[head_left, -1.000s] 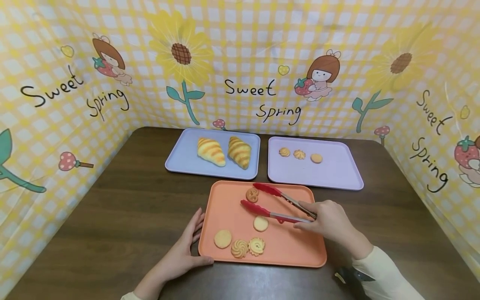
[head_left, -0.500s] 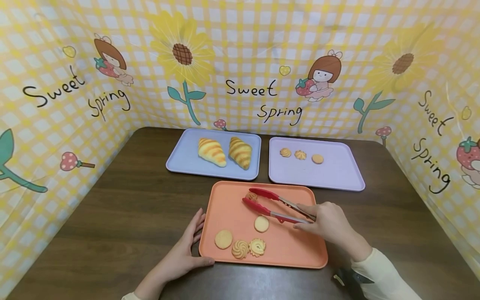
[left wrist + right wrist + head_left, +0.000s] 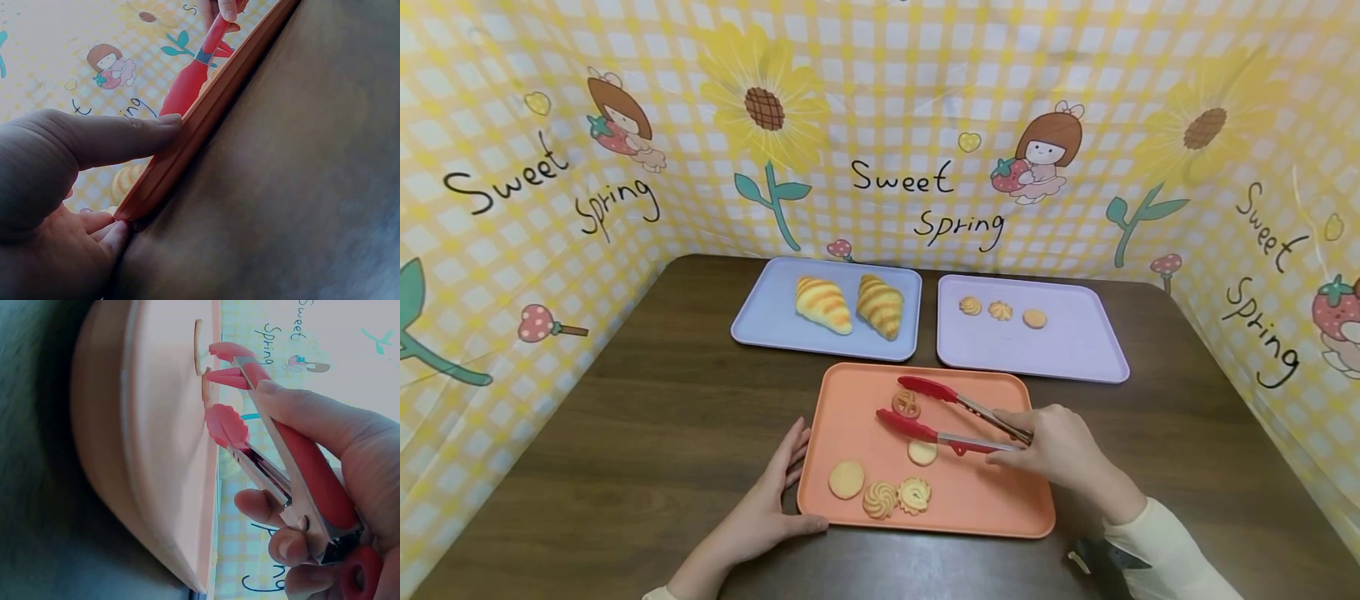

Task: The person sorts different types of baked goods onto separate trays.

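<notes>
My right hand [image 3: 1056, 450] grips a pair of red-tipped metal tongs [image 3: 955, 437] above the orange tray [image 3: 992, 508]. The tongs' two tips stand apart, on either side of a pretzel-shaped cookie [image 3: 906, 404]; contact with it is unclear. Under the near tip lies a pale round cookie [image 3: 922, 452], partly covered. My left hand [image 3: 767, 500] holds the tray's near left corner. Its thumb lies over the front rim, fingers along the left side, as the left wrist view shows. Near that corner are a round cookie [image 3: 846, 480], a swirl cookie [image 3: 880, 500] and a scalloped cookie [image 3: 914, 495].
Behind stand a blue tray [image 3: 760, 321] with two croissants [image 3: 880, 307] and a lilac tray [image 3: 1075, 354] with three small cookies [image 3: 1000, 311]. All trays rest on a dark wooden table [image 3: 625, 433]. A yellow checked cloth [image 3: 895, 83] surrounds the back and sides.
The tongs first narrowed round the pretzel-shaped cookie, then spread again. Near tip and cookie have shifted slightly toward the tray's front. My left hand stays put.
</notes>
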